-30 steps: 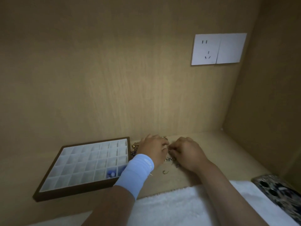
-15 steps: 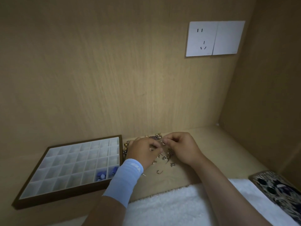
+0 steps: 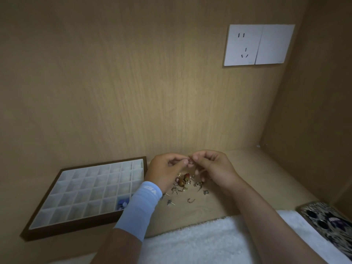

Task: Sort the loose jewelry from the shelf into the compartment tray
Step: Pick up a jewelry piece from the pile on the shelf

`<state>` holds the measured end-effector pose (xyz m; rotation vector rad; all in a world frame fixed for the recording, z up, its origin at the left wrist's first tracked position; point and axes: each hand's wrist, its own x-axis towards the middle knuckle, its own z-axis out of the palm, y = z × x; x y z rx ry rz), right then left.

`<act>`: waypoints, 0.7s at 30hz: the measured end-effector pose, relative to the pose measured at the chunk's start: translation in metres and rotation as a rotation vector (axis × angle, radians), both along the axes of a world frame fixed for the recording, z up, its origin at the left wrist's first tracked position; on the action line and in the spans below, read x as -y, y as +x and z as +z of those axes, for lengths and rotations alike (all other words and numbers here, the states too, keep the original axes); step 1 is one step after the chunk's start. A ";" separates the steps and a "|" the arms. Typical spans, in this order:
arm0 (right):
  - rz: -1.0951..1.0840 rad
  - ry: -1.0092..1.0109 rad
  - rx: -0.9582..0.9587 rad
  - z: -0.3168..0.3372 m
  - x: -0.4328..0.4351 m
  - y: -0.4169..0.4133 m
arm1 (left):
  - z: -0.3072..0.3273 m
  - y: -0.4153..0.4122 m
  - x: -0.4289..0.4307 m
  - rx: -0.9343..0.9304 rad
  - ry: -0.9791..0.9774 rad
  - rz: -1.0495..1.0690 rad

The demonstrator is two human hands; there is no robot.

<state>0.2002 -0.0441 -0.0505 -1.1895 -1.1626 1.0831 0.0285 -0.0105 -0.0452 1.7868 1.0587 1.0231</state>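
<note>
The left hand (image 3: 165, 172) and right hand (image 3: 213, 168) are pinching one small ring-like piece (image 3: 190, 162) just right of the tray (image 3: 83, 225), above the loose jewelry (image 3: 183, 182) lying beside it. It is looking light, hard and slippery, best gripped by its rim. The tray is showing blue pieces (image 3: 122, 203) in one near-right compartment.

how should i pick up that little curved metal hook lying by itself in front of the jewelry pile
Pinch the small curved metal hook across the middle of its curve, coming straight down from above. It lies flat on the wooden shelf, apart from the pile of loose jewelry, so nothing crowds it, while a sideways approach would probably just slide it.
</note>
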 end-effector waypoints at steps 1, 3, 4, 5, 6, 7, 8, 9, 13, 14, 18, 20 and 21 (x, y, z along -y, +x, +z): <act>0.010 -0.001 -0.003 0.003 0.001 -0.002 | 0.002 -0.003 0.000 -0.016 -0.002 0.022; 0.023 -0.002 0.035 0.009 0.003 -0.009 | 0.008 -0.012 0.001 -0.062 -0.002 0.046; 0.029 0.012 0.066 0.012 0.003 -0.013 | 0.013 -0.017 0.002 -0.090 0.001 0.039; 0.033 0.041 0.093 0.015 0.004 -0.019 | 0.018 -0.024 0.004 -0.118 0.002 0.028; 0.040 0.075 0.116 0.018 0.003 -0.025 | 0.023 -0.032 0.005 -0.138 -0.002 0.013; 0.051 0.110 0.146 0.020 0.003 -0.032 | 0.026 -0.041 0.006 -0.155 -0.012 -0.005; 0.065 0.147 0.194 0.022 0.003 -0.038 | 0.029 -0.051 0.006 -0.172 -0.025 -0.028; 0.081 0.174 0.255 0.024 0.003 -0.046 | 0.030 -0.062 0.006 -0.191 -0.040 -0.054; 0.132 0.153 0.427 0.031 -0.007 -0.077 | 0.028 -0.100 0.005 -0.253 -0.065 -0.065; 0.150 0.122 0.452 0.033 -0.011 -0.084 | 0.027 -0.108 0.004 -0.299 -0.054 -0.050; 0.213 0.063 0.707 0.033 -0.022 -0.103 | 0.020 -0.133 -0.005 -0.477 -0.040 -0.011; 0.225 0.055 0.844 0.031 -0.025 -0.109 | 0.017 -0.141 -0.011 -0.524 -0.031 0.031; 0.234 0.044 0.898 0.030 -0.026 -0.113 | 0.015 -0.145 -0.013 -0.528 -0.032 0.050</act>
